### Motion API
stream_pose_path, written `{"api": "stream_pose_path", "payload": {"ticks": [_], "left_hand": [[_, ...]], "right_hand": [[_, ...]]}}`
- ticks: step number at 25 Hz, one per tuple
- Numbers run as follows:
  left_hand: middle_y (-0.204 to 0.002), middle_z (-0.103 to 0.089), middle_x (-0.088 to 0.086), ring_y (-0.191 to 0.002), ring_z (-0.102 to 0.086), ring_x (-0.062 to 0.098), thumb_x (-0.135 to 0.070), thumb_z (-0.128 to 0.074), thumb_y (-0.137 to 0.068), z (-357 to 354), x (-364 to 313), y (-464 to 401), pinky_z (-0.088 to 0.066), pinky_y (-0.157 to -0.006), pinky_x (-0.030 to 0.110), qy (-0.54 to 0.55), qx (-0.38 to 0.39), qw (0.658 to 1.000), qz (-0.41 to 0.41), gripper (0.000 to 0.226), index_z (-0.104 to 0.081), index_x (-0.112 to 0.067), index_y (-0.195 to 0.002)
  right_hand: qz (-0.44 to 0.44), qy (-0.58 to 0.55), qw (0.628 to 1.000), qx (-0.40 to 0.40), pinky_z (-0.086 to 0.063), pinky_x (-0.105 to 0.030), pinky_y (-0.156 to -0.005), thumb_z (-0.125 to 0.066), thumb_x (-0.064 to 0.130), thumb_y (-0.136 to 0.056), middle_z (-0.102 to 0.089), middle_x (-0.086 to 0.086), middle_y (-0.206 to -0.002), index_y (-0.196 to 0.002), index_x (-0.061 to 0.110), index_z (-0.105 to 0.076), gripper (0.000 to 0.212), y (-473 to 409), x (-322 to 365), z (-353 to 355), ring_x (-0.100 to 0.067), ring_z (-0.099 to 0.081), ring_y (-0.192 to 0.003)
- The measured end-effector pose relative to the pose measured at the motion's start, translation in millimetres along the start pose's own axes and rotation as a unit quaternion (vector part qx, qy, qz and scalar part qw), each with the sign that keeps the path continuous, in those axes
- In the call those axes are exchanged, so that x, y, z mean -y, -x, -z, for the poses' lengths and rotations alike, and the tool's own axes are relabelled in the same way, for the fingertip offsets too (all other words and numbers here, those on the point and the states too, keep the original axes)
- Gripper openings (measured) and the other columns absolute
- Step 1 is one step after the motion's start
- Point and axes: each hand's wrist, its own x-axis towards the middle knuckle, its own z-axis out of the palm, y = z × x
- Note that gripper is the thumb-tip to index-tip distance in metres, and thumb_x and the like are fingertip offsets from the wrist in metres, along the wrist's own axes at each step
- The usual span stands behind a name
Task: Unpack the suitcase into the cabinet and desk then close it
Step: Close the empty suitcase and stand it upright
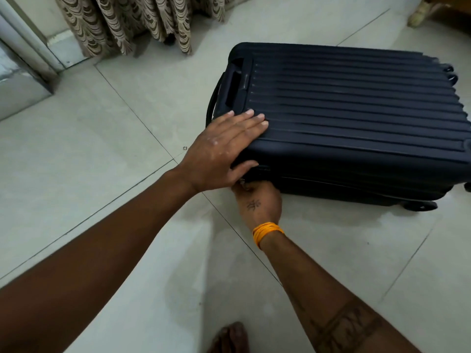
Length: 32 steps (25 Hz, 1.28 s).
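Right hand (257, 201) at zip, dark ribbed suitcase (356, 118) lying flat

Went bare-armed and sleeveless; wore orange thread band (267, 231) at right wrist; bore dark tattoos on right hand (257, 203) and forearm.

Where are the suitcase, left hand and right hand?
suitcase (356, 118): head view, ribbed top shell.
left hand (221, 151): head view, back of hand.
right hand (260, 202): head view, back of hand at the tattoo.
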Motion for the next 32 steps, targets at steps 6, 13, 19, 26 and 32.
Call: {"api": "stream_pose_path", "payload": {"ticks": [6, 13, 19, 26, 32], "left_hand": [[-0.161, -0.046, 0.011, -0.152, -0.039, 0.028, -0.042, -0.062, -0.103, -5, 1, 1, -0.033, -0.122, 0.049, -0.025, -0.031, 0.999, 0.004, 0.064, -0.048, -0.006, -0.153], [-0.152, -0.057, 0.010, -0.145, -0.050, 0.028, -0.027, -0.073, -0.096, -6, 6, 5, -0.039, -0.117, 0.052, -0.001, -0.096, 0.995, 0.017, 0.051, -0.061, -0.005, -0.141], [-0.154, -0.053, 0.015, -0.147, -0.046, 0.033, -0.025, -0.070, -0.092, -9, -38, -18, -0.036, -0.118, 0.057, -0.014, -0.097, 0.995, 0.004, 0.053, -0.062, -0.004, -0.140], [-0.165, -0.038, 0.016, -0.153, -0.036, 0.033, -0.042, -0.072, -0.093, -58, -141, -120, -0.028, -0.125, 0.051, -0.063, 0.022, 0.994, -0.082, 0.085, -0.033, -0.009, -0.161], [-0.164, -0.041, 0.013, -0.152, -0.037, 0.029, -0.030, -0.071, -0.093, -56, -130, -111, -0.029, -0.125, 0.047, -0.050, 0.016, 0.997, -0.059, 0.078, -0.036, -0.009, -0.159]], "right_hand": [[0.129, 0.004, 0.991, -0.029, -0.053, -0.039, -0.064, -0.051, 0.045, -0.093, -0.071, -0.007, -0.076, -0.087, 0.015, -0.070, 0.036, 9, -15, 1, -0.034, -0.066, -0.075], [0.214, 0.219, 0.942, -0.138, -0.033, -0.028, -0.052, -0.047, 0.038, -0.101, -0.059, -0.003, -0.064, -0.080, 0.020, -0.058, 0.030, -7, -80, 93, -0.031, -0.058, -0.055], [0.177, 0.215, 0.941, -0.189, -0.037, -0.028, -0.048, -0.054, 0.031, -0.100, -0.061, -0.004, -0.065, -0.083, 0.016, -0.063, 0.024, -2, -91, 111, -0.029, -0.058, -0.052], [0.155, 0.200, 0.947, -0.196, -0.034, -0.028, -0.047, -0.060, 0.025, -0.086, -0.065, -0.010, -0.062, -0.076, 0.013, -0.068, 0.017, 1, -90, 112, -0.035, -0.061, -0.050], [0.066, 0.254, 0.932, -0.251, -0.043, -0.038, -0.053, -0.046, 0.035, -0.097, -0.065, -0.010, -0.073, -0.086, 0.016, -0.060, 0.026, -6, -140, 187, -0.042, -0.063, -0.064]]}}
